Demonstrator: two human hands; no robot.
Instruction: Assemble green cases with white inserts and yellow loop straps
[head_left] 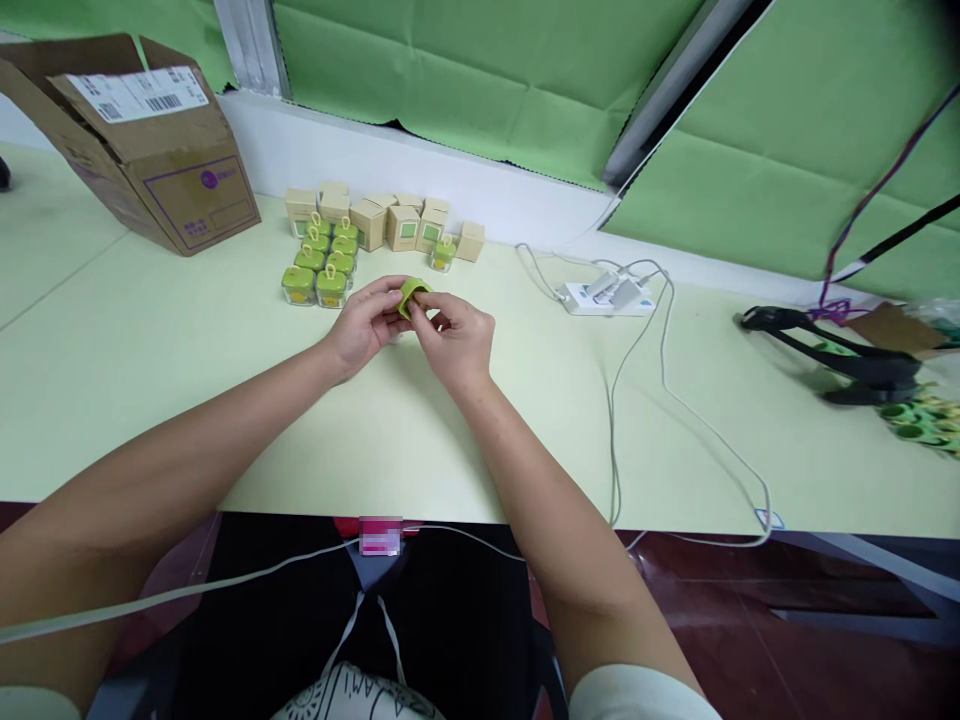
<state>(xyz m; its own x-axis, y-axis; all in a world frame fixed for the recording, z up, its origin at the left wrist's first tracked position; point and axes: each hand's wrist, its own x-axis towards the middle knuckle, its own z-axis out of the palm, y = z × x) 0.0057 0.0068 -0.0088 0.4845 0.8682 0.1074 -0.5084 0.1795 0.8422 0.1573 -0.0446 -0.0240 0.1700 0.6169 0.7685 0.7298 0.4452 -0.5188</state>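
Observation:
Between both hands, above the table, is a small green lid (412, 290), tilted so its hollow underside shows. My left hand (364, 325) grips its left rim with thumb and fingers. The fingertips of my right hand (459, 338) pinch at the lid's open side; whether they also hold a small part there is hidden. Beneath the fingers a bit of something pale shows, too covered to name. Left of my hands stand several small clear jars (331, 287) with green lids and loop handles. One more such jar (442, 254) stands behind my right hand.
Several small cardboard boxes (405, 228) line the back of the table (300, 440). A large open carton (187, 190) stands at the left. To the right lie a power strip (607, 298) with white cables, a black clamp-like stand (847, 355) and a pile of green pieces (926, 420).

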